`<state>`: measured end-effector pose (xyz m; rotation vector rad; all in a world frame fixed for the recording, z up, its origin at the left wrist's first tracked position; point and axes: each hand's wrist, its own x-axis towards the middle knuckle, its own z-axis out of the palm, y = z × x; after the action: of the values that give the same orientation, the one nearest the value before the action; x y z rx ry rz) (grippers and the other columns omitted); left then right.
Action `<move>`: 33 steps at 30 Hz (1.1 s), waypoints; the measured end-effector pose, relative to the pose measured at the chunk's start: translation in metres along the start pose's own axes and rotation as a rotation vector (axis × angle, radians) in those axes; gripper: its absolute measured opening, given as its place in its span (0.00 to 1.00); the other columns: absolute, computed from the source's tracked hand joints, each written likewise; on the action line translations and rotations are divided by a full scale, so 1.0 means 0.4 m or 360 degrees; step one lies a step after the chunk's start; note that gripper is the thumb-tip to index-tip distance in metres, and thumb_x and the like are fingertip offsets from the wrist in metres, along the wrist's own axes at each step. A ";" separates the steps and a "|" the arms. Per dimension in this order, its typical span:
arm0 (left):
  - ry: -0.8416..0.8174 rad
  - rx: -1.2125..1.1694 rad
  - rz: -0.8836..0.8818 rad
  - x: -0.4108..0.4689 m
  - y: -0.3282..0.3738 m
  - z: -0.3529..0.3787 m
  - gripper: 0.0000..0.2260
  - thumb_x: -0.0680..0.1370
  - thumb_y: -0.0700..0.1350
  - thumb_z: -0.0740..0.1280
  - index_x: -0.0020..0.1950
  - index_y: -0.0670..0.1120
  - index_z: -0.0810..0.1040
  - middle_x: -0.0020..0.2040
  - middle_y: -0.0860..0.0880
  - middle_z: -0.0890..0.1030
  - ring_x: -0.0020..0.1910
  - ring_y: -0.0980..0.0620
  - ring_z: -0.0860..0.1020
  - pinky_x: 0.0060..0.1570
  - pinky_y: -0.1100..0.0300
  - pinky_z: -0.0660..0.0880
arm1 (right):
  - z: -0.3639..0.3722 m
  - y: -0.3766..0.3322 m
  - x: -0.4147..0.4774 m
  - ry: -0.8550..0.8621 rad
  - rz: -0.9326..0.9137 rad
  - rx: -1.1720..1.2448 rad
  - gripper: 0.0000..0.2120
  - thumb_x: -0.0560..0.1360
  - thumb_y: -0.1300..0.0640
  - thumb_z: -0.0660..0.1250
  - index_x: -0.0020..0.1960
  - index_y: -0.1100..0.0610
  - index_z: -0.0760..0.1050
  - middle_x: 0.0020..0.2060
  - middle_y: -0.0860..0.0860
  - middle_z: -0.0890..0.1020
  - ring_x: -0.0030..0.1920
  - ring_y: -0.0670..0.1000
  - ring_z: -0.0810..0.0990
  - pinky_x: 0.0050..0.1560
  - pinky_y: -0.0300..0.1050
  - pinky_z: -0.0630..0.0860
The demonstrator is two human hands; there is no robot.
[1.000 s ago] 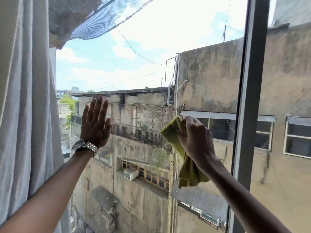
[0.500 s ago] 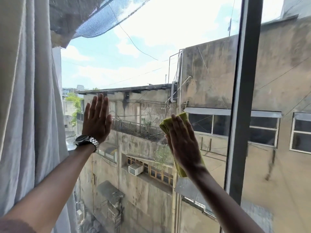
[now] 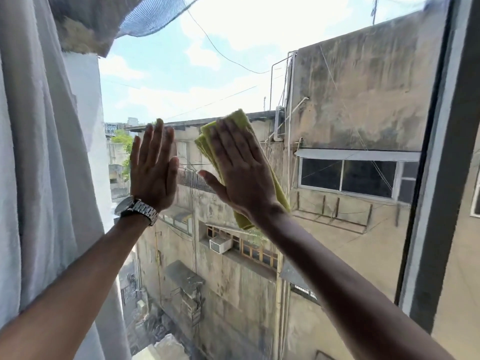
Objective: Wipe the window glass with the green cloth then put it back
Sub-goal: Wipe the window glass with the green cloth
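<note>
The window glass [image 3: 337, 105] fills the view, with buildings and sky behind it. My right hand [image 3: 241, 167] lies flat with spread fingers on the folded green cloth [image 3: 239, 119], pressing it against the pane at mid height. The cloth shows above my fingertips and below my wrist. My left hand [image 3: 153, 165] rests flat on the glass just left of the right hand, fingers together, holding nothing. A metal watch [image 3: 139, 207] sits on the left wrist.
A pale curtain [image 3: 44, 152] hangs down the left side, close to my left arm. A dark vertical window frame [image 3: 439, 152] stands at the right. Netting [image 3: 145, 16] hangs outside at the top left.
My right hand has slid the cloth to the left and upward on the glass, from beside the frame to next to my left hand, and has flattened. The left hand stays put.
</note>
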<state>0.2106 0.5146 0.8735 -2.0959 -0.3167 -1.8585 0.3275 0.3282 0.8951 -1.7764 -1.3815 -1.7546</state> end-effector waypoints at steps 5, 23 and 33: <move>-0.0006 -0.0016 -0.0012 0.002 0.010 -0.013 0.26 0.83 0.46 0.51 0.81 0.41 0.59 0.82 0.39 0.58 0.83 0.42 0.54 0.81 0.40 0.53 | -0.031 0.056 -0.226 -0.0119 -0.0185 0.0015 0.38 0.83 0.34 0.54 0.80 0.61 0.58 0.79 0.61 0.64 0.80 0.58 0.59 0.81 0.58 0.59; 0.0086 -0.0066 -0.0156 -0.017 0.074 0.020 0.28 0.84 0.50 0.49 0.82 0.41 0.51 0.83 0.40 0.56 0.84 0.46 0.53 0.81 0.39 0.53 | -0.050 0.097 -0.220 -0.0167 -0.0183 -0.0017 0.47 0.78 0.26 0.53 0.81 0.61 0.55 0.80 0.60 0.60 0.82 0.57 0.55 0.82 0.57 0.55; 0.0120 -0.0002 -0.0161 -0.019 0.068 0.047 0.28 0.84 0.51 0.49 0.83 0.43 0.52 0.84 0.43 0.56 0.84 0.49 0.52 0.82 0.44 0.52 | -0.049 0.119 -0.370 -0.0134 -0.0141 0.0050 0.47 0.76 0.25 0.57 0.80 0.60 0.60 0.79 0.58 0.62 0.81 0.56 0.59 0.82 0.57 0.58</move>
<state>0.2370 0.4969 0.8616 -2.0397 -0.4101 -1.9894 0.3814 0.2279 0.7872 -1.8176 -1.5352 -1.7094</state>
